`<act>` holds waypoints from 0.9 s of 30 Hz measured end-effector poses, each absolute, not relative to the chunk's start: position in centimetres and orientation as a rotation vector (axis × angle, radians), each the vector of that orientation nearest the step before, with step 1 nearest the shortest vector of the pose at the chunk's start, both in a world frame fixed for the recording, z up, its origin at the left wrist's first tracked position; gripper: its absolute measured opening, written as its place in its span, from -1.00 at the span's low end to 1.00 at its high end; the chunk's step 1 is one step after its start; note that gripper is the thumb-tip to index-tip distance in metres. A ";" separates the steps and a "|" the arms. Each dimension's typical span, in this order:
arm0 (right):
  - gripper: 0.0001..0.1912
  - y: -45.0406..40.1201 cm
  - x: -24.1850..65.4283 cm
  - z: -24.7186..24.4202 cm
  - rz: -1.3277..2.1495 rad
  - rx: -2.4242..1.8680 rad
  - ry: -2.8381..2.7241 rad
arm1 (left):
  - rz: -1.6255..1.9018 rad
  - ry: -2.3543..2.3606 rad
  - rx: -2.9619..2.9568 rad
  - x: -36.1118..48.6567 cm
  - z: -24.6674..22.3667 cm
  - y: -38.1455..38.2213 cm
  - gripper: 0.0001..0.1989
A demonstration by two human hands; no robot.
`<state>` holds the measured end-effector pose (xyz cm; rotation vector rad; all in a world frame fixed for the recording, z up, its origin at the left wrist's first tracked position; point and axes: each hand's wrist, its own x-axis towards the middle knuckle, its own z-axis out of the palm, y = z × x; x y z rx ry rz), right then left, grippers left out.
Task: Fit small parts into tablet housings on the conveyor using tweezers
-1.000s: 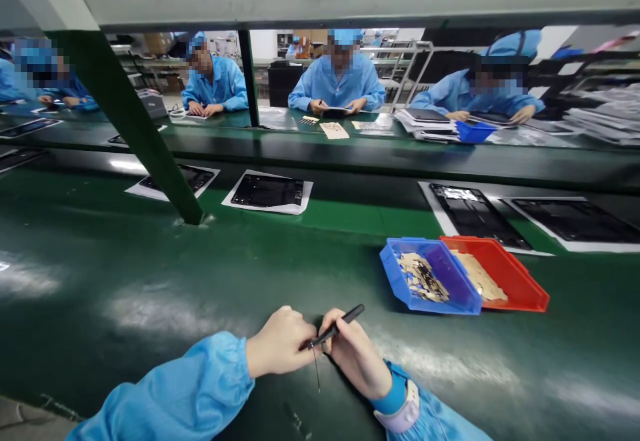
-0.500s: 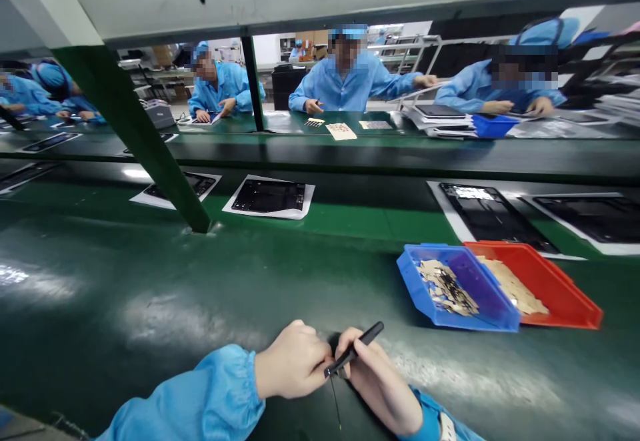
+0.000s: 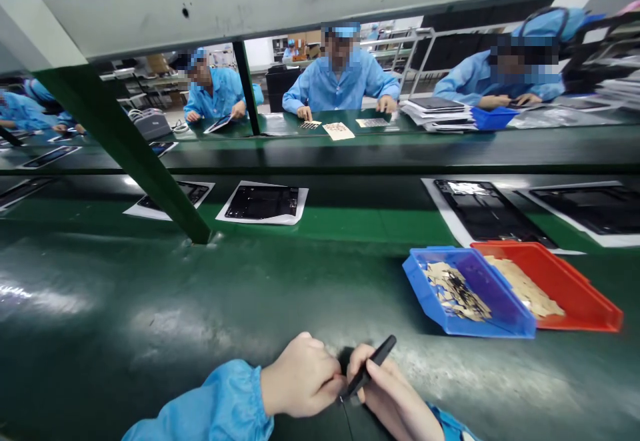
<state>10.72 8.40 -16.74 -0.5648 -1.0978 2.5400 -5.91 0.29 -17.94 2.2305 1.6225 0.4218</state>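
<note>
My left hand point(image 3: 305, 377), in a blue sleeve, is closed low in the middle of the view. Its thumb and forefinger are pinched at the upper end of a thin black wire point(image 3: 347, 417) that trails down toward the bottom edge. Close beside it on the right, my right hand point(image 3: 387, 387) grips a slim black pen-like tool point(image 3: 376, 361). The tool slants, its lower tip against my left fingertips and the wire's end. Both hands are just over the dark green bench point(image 3: 210, 307).
Right of my hands stand a blue bin point(image 3: 505, 311) holding beige pieces and black strips, and a red bin point(image 3: 585, 294) with beige pieces. Black panels point(image 3: 263, 202) on white sheets lie beyond. A green post point(image 3: 130, 141) slants at left. Several co-workers in blue sit opposite.
Both my hands sit slightly lower and farther right in the view, keeping the same grip. The co-worker opposite has lowered an outstretched arm to the table. The view has shifted a little.
</note>
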 end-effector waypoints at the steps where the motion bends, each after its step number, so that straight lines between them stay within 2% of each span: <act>1: -0.71 8.5 10.7 -16.9 2.538 -0.561 -1.100 | 0.427 1.619 2.227 -5.9 -18.0 0.3 -0.78; 15: -0.72 8.2 11.0 -17.4 2.545 -0.608 -1.082 | 0.540 1.647 2.260 -5.8 -18.3 0.0 -0.78; 27: -0.66 8.0 10.9 -15.8 2.499 -0.760 -1.164 | 0.504 1.666 2.334 -5.7 -18.9 0.2 -0.75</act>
